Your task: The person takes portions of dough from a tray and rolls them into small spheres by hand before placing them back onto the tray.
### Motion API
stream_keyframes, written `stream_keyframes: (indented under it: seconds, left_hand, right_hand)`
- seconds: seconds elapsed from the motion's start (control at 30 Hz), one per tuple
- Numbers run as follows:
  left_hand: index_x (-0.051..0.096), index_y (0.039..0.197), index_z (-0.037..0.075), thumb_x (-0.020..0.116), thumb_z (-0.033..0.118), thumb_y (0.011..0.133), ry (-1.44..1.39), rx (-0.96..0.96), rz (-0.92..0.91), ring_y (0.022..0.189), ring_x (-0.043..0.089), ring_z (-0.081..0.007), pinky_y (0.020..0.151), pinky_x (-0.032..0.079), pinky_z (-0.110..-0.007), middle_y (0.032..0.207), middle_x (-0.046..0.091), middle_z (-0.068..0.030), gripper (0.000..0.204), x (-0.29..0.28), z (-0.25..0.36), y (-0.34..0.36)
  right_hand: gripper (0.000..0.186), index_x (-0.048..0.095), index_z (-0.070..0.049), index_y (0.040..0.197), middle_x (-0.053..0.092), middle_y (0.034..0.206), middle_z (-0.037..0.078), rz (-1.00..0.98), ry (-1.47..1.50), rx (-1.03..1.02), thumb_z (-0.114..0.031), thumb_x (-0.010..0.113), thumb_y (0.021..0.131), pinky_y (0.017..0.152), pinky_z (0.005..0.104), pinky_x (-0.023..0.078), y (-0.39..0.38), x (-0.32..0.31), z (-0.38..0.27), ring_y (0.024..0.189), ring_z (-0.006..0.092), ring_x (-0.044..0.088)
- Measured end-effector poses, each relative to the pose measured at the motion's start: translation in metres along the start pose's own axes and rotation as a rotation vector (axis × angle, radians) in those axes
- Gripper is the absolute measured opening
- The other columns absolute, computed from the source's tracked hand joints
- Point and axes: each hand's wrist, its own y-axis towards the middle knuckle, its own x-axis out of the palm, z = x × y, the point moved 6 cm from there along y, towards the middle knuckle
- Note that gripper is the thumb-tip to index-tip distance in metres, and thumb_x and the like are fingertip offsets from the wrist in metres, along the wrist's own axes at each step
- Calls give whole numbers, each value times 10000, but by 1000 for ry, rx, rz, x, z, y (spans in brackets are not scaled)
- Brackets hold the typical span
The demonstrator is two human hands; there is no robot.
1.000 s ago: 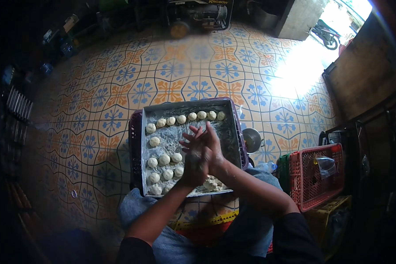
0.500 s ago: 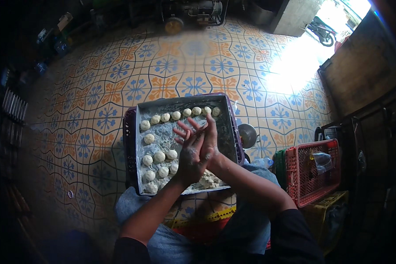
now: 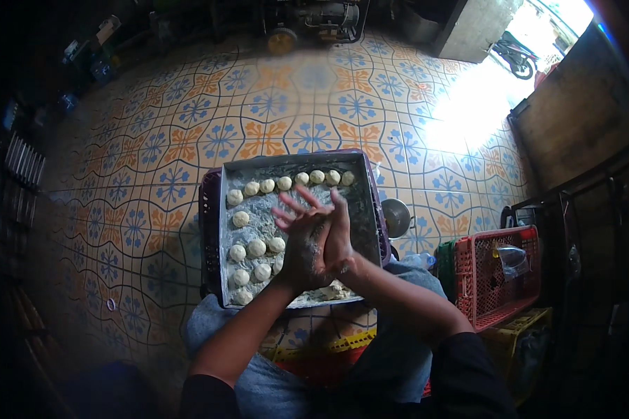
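Note:
Over the right half of a floured metal tray, my left hand and my right hand press palm to palm. Both are dusted with flour. Some fingers stretch toward the tray's far side, a few of them blurred. The palms are closed against each other and hide whatever lies between them. Round pale dough balls stand in a row along the far side and in a group at the near left. A loose lump of dough lies at the near edge, partly hidden behind my hands.
The tray rests on a dark purple crate between my knees. To its right are a metal pan, a clear plastic bottle and a red crate. A wheeled machine stands far ahead on the patterned tile floor.
My pressed palms have rubbed against each other, the right hand shifting slightly toward me. The whole view has moved a little. The dough balls in the tray stay in place.

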Motion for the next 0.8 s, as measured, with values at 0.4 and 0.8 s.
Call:
stream_keyframes:
  seconds: [0.4, 0.8]
  left_hand:
    - [283, 1558, -96, 510, 790, 893, 77, -65, -256, 1486, 324, -462, 1225, 200, -575, 1604, 327, -290, 1131, 4, 44, 3]
    - [436, 1544, 43, 615, 588, 885, 257, -171, -366, 1496, 330, -433, 1242, 138, -606, 1576, 445, -170, 873, -25, 21, 16]
  right_hand:
    - [909, 299, -126, 1592, 462, 1522, 242, -77, 5, -69, -778, 362, 962, 1128, 564, 417, 3, 12, -36, 1360, 425, 503]
    - [706, 320, -58, 1595, 380, 1604, 170, -252, 710, -322, -327, 568, 992, 1192, 500, 349, 1, -14, 58, 1425, 359, 441]
